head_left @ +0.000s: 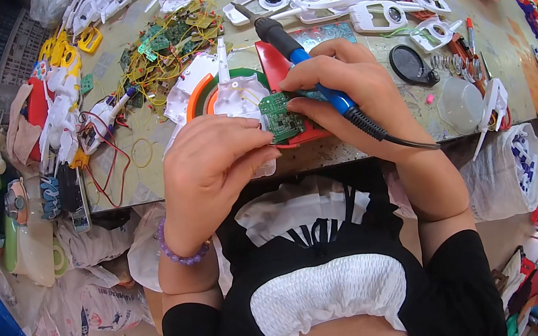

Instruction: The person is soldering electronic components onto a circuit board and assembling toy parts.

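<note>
My right hand (351, 86) is closed round a blue-handled soldering iron (327, 90). Its metal tip points up and away to the left, clear of the work, and its black cord trails over my wrist. Between my hands sits a green circuit board (281, 121), with my right thumb and fingertips at its right edge. My left hand (216, 162) pinches at the board's left edge; exactly what lies under those fingertips is partly hidden. Just beyond them is a white plastic housing (239, 96) with a thin yellow wire inside. A red plastic piece (276, 66) lies beneath and behind the board.
A tangled heap of circuit boards with yellow wires (171, 50) lies beyond my left hand. Many white plastic housings (374, 13) cover the far right. A black round lid (412, 63) and a clear cup (459, 101) stand to the right. Red wires (107, 157) loop at left.
</note>
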Demonstrator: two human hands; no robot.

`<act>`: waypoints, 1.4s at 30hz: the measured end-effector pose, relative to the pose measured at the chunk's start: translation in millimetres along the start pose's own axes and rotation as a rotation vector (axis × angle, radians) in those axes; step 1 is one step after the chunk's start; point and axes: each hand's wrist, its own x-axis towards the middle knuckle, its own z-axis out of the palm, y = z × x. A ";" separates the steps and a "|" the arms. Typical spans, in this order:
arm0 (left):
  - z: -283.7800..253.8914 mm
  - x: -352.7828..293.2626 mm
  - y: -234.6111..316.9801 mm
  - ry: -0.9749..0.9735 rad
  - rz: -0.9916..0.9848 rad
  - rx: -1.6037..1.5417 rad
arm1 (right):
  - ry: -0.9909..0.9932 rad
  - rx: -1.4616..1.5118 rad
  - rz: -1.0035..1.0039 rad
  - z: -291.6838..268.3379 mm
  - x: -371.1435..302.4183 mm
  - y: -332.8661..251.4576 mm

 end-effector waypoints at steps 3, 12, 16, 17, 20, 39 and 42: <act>5.0 3.0 -2.0 0.021 0.011 -0.057 | -0.001 0.013 0.003 -1.2 -0.2 0.5; 10.5 12.0 0.1 -0.005 0.062 0.063 | 0.018 0.035 0.005 -0.3 -0.8 1.3; 13.4 12.0 3.7 -0.004 0.050 0.094 | 0.024 0.025 0.003 0.5 -1.4 2.0; 14.0 11.9 3.9 -0.006 0.051 0.092 | 0.032 0.018 -0.001 0.7 -1.7 2.3; 15.8 10.4 4.5 0.016 0.076 0.162 | 0.030 0.009 -0.005 0.9 -2.6 3.2; 23.0 5.6 7.9 0.002 -0.060 0.016 | 0.016 0.039 0.008 -0.6 -1.5 1.7; 22.2 6.0 8.1 -0.005 -0.065 0.002 | 0.038 0.015 -0.027 0.4 -1.7 3.9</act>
